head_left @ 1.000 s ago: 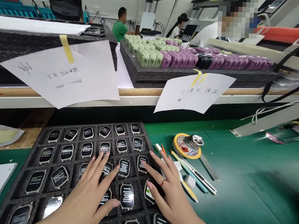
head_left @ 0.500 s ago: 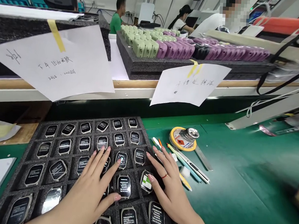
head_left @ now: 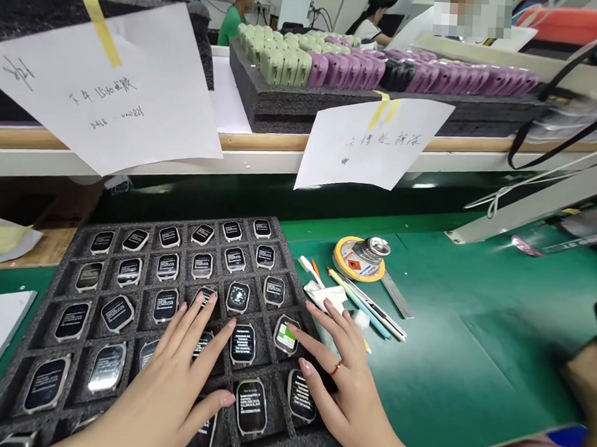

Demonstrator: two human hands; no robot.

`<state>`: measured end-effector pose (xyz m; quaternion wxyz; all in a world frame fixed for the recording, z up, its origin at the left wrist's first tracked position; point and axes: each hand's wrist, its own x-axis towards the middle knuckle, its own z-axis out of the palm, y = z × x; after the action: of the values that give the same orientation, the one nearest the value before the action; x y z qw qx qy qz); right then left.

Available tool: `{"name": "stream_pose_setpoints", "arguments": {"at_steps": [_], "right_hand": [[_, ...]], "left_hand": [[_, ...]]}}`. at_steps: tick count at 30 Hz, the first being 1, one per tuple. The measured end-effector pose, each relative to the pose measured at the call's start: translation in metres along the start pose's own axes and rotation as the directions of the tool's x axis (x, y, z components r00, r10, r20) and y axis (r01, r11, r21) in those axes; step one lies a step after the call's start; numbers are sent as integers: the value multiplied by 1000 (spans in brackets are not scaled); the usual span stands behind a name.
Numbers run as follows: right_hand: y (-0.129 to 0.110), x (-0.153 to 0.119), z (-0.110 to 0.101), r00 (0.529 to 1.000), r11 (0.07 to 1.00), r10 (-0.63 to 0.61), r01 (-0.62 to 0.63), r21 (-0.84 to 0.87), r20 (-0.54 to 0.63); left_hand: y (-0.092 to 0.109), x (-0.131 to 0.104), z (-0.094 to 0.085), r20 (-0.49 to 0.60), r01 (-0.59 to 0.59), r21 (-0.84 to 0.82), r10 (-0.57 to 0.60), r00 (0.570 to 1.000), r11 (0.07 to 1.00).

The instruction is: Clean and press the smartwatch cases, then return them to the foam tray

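A black foam tray (head_left: 89,252) holds rows of watch bodies with lit screens. My left hand (head_left: 178,370) is spread over its middle, fingers apart, holding nothing. My right hand (head_left: 353,380) reaches over the tray's right edge with fingers spread; its index fingertip is at a watch with a green and white screen (head_left: 286,335), and its thumb is by a watch showing a text list (head_left: 302,395). Between the hands lie another text-list watch (head_left: 243,344) and a watch with a round dial (head_left: 237,297). Some watches are partly hidden under my left hand.
Right of the tray are a yellow tape roll (head_left: 344,258) with a metal-topped container, pens (head_left: 369,307) and a steel ruler (head_left: 397,295). A shelf behind bears hanging paper notes (head_left: 373,144) and green and purple cases (head_left: 356,70). Another person's hand (head_left: 588,372) is at the right edge.
The view has tilted down, so the shelf sits higher in the picture. My right index finger has come to the green-screen watch. Another person's hand shows more at right.
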<state>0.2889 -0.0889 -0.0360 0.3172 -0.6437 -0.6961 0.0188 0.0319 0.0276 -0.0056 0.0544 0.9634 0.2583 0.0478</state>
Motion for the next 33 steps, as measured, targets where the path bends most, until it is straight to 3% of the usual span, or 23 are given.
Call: {"name": "stream_pose_setpoints", "arguments": {"at_steps": [4,8,12,16,21,28,33], "right_hand": [[-5,-1,0,999,1000,-15,14,10,51],[-8,-3,1,999,999,-37,37,8,27],[-9,-7,3,998,996,31,-27,-81,47],[-12,-9,4,994,992,102,-97,-83,50],[-14,-6,4,991,996,69,-61,-66,118],[-9,-15,7,991,992,113,-117,-46,-74],[-10,-15,7,994,996,86,-88,-14,-72]], "left_hand": [[6,-5,-5,-15,-17,3,17,1000,1000],[13,-9,-8,-25,-75,30,75,997,997],[16,-9,-10,-9,-123,35,124,992,992],[17,-8,-10,-10,-125,22,126,992,992],[18,-10,-5,-20,-104,-9,104,994,995],[16,-13,3,-25,-65,-42,64,998,997],[16,-11,2,-18,-102,-30,102,995,994]]}}
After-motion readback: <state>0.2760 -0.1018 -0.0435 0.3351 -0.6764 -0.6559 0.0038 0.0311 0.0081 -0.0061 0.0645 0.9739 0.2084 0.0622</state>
